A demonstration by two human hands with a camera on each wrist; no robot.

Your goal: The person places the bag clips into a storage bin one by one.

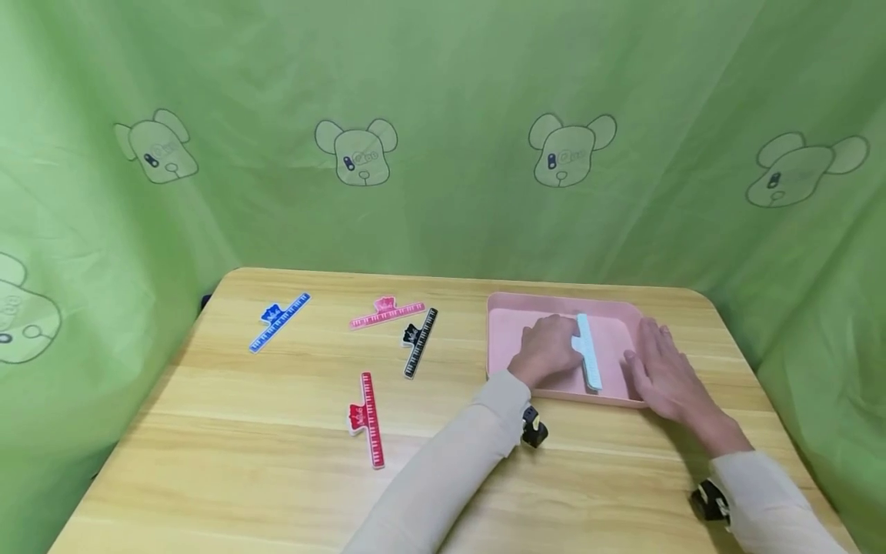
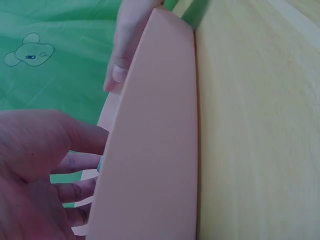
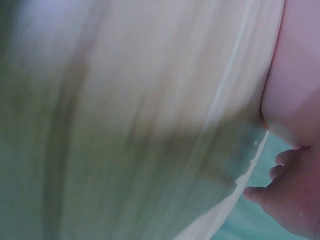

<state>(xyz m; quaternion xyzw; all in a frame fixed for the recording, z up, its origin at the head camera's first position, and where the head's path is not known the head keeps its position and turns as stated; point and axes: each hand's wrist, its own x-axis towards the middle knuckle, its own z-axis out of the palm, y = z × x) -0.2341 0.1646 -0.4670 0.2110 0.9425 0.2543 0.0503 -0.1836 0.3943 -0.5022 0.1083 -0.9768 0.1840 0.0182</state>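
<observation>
A light blue music clip (image 1: 587,352) with a long bar stands out inside the pink tray (image 1: 512,308). My left hand (image 1: 550,348) reaches over the tray's near wall and pinches the clip at its left side. In the left wrist view the tray wall (image 2: 155,135) hides the fingertips of the left hand (image 2: 45,165), and only a sliver of the clip shows. Against the tray's right wall rests my right hand (image 1: 667,373), its fingers straight. The right hand (image 3: 290,195) appears beside the tray's outer wall (image 3: 295,70) in the right wrist view.
Left of the tray, several similar keyboard-patterned clips lie on the wooden table (image 1: 277,431): blue (image 1: 280,322), pink (image 1: 388,314), black (image 1: 420,344) and red (image 1: 371,419). A green curtain (image 1: 443,223) hangs behind the table and along both sides.
</observation>
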